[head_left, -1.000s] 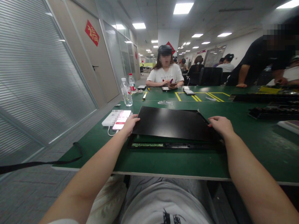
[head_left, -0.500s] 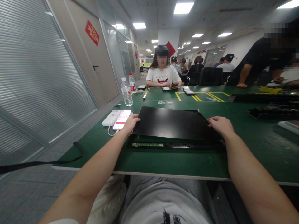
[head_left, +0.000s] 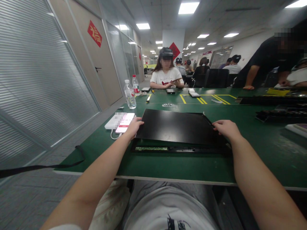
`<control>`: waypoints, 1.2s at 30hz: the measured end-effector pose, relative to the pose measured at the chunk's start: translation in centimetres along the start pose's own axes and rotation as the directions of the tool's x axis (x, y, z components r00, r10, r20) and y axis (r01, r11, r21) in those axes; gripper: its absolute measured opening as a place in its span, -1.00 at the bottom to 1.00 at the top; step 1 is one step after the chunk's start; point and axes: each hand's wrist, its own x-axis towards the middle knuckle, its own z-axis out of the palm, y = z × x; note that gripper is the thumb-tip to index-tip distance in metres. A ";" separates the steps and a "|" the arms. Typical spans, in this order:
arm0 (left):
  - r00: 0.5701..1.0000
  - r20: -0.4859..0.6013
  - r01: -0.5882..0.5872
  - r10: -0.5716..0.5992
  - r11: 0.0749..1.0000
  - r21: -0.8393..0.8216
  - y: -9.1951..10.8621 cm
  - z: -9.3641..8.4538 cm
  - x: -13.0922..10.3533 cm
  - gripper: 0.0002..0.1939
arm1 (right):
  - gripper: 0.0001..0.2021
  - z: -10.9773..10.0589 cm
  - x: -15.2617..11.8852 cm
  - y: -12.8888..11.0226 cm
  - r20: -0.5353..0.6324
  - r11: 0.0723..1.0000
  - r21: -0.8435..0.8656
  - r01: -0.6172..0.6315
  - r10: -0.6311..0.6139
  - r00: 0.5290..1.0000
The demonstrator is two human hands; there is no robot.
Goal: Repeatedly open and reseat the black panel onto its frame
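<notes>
A thin, glossy black panel (head_left: pixel 176 126) lies tilted over a dark frame, its near edge a little above the frame's front strip. My left hand (head_left: pixel 135 127) pinches the panel's left edge, thumb toward the top face. My right hand (head_left: pixel 226 128) is closed at the right edge, near the narrow dark side rail; its fingertips are partly hidden, but the panel's edge is between them. In front of the panel, a green circuit board (head_left: pixel 151 149) shows in the left half of the dark frame strip (head_left: pixel 189 149).
On the green table (head_left: pixel 168 169), a lit phone (head_left: pixel 125 122) and white box (head_left: pixel 112 121) are beside my left hand. Two bottles (head_left: pixel 130 95) stand behind them. Dark long parts (head_left: pixel 273 100) lie at right. One person (head_left: pixel 167 75) sits opposite; another leans in at right.
My hands and the black panel have hardly moved. The person opposite has raised the handheld object and lifted their head slightly.
</notes>
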 end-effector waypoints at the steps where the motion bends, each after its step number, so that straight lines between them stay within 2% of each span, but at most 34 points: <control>1: 1.000 0.001 -0.002 0.002 1.000 0.000 0.0 0.0 0.0 -0.73 | -0.73 0.0 0.0 0.1 -0.005 1.000 0.014 0.001 -0.001 1.000; 12: 0.996 0.085 -0.008 0.011 1.000 -0.028 -0.1 -0.7 -0.1 -0.64 | -0.77 0.3 0.3 0.5 -0.044 0.996 0.088 -0.008 0.012 0.999; 18: 0.987 0.116 -0.106 0.113 0.992 -0.069 -0.6 -1.1 0.6 -0.62 | -0.77 0.3 0.1 0.4 -0.036 0.993 0.113 -0.025 0.029 0.999; 21: 0.990 0.083 -0.118 0.116 0.993 0.027 -0.9 -1.2 0.9 -0.63 | -0.78 0.3 0.0 0.3 -0.031 0.993 0.115 -0.037 0.041 0.999; 24: 0.991 0.053 -0.133 0.126 0.976 0.174 -1.1 -1.3 0.9 -0.73 | -0.79 0.3 0.0 0.1 -0.037 0.992 0.117 -0.042 0.046 0.998; 27: 0.991 0.063 -0.131 0.119 0.952 0.275 -1.2 -1.5 0.8 -0.82 | -0.81 0.4 0.0 0.1 -0.047 0.991 0.129 -0.046 0.053 0.998; 36: 0.989 0.061 -0.147 0.134 0.915 0.375 -2.0 -1.6 1.0 -0.80 | -0.79 0.6 -0.2 -0.1 -0.059 0.973 0.223 -0.057 0.072 0.996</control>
